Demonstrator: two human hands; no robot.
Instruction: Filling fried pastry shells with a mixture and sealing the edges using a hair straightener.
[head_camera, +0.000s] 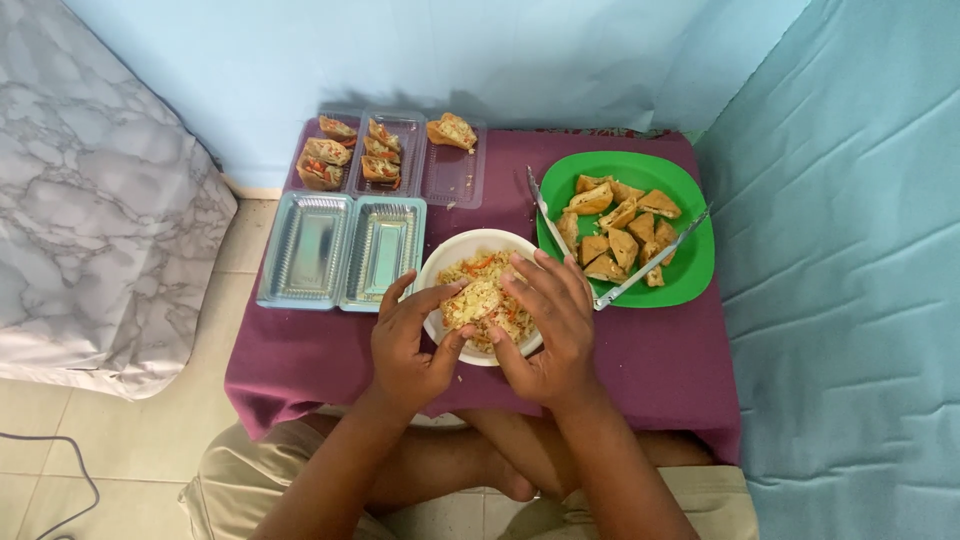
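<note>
Small table (660, 370) under a plum-purple cloth carries everything; the person sits cross-legged at its near edge.

Round green plastic plate (695, 265), right side: pile of golden fried tofu wedges (622, 230) with metal tongs (655, 262) lying open across them.

Far left: clear plastic multi-compartment tray (455, 175) holding filled tofu pockets (345, 150). One compartment has a single piece, and part of it is bare. Just in front of it, two empty clear rectangular plastic trays (340, 250) side by side.

White round bowl (440, 265), centre near edge, heaped with shredded vegetable filling (480, 270), pale with orange strands.

Split fried tofu pocket (470, 300) is held just above the bowl, between both hands. Left hand (405, 345) cups it from the left, thumb and fingers curled around its end. Right hand (550, 320) has its fingers laid over the right edge and thumb underneath, pinching it.

Handling, my read: light, soft, spongy piece with a thin fried skin, likely oily and a bit slippery. The skin probably tears at the slit if squeezed hard. Support from below, grip the closed corners and not the open seam. Filling is loose and looks likely to spill if tipped.
</note>
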